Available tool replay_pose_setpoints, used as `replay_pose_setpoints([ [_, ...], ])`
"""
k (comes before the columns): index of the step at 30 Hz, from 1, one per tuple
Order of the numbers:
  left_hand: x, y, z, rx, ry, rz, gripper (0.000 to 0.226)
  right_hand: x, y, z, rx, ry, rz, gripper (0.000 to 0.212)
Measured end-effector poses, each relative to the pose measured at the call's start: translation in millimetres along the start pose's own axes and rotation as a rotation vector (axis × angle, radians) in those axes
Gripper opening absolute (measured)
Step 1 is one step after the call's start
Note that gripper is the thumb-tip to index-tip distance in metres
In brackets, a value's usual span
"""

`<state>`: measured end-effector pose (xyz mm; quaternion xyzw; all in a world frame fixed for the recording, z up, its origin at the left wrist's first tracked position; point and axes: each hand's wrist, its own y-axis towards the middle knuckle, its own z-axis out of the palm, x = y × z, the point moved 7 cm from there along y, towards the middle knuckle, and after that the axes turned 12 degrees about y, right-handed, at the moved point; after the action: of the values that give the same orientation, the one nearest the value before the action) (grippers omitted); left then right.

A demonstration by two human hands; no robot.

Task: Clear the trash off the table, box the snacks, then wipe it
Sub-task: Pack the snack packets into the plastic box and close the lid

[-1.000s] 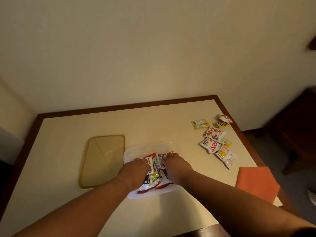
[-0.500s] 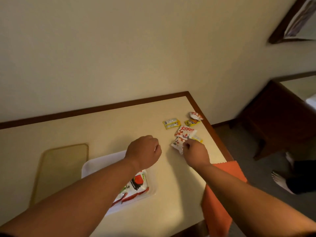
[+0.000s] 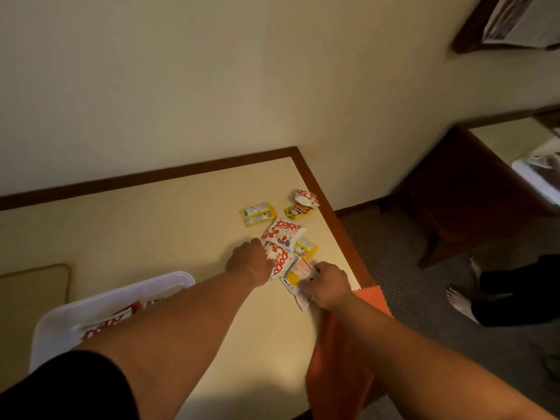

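Cream counter (image 3: 181, 225) carries scattered snack packets (image 3: 257, 213); left hand (image 3: 248, 263) grips a red-and-white packet (image 3: 281, 260), right hand (image 3: 328, 284) pinches a yellow-and-white packet (image 3: 294, 275) beside an orange cloth (image 3: 371, 298).

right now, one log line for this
boxing snacks | left hand: touches red-white packet | right hand: pinches yellow packet | box: holds packets

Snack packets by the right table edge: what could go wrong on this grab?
1. The right forearm lies over the orange cloth, which hangs off the table edge; pulling back could drag it down.
2. The yellow packet in the right hand lies against the red-and-white packet at the left hand; lifting one may scatter the other toward that edge.
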<state>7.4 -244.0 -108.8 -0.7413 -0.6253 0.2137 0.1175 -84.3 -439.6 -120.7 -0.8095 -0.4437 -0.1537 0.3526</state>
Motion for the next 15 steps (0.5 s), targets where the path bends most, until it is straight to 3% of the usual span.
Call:
replay_pose_setpoints([
  [4, 2.2, 0.3, 5.4, 0.103, -0.078, -0.038, 0.040, 8.9, -6.8, -4.3, 0.079, 0.313, 0.000, 0.018],
  [8, 15.6, -11.7, -12.0, 0.146, -0.366, -0.091, 0.030, 28.8, -18.1, -18.6, 0.085, 0.519, -0.020, 0.018],
  [12, 47.4, -38.8, -57.3, 0.125, -0.535, -0.040, 0.020, 74.2, -41.9, -31.8, 0.123, 0.618, -0.110, 0.007],
  [15, 94.8, -64.7, -92.5, 0.079, -0.551, -0.003, 0.027, 118.8, -63.8, -26.9, 0.144, 0.579, -0.281, 0.010],
])
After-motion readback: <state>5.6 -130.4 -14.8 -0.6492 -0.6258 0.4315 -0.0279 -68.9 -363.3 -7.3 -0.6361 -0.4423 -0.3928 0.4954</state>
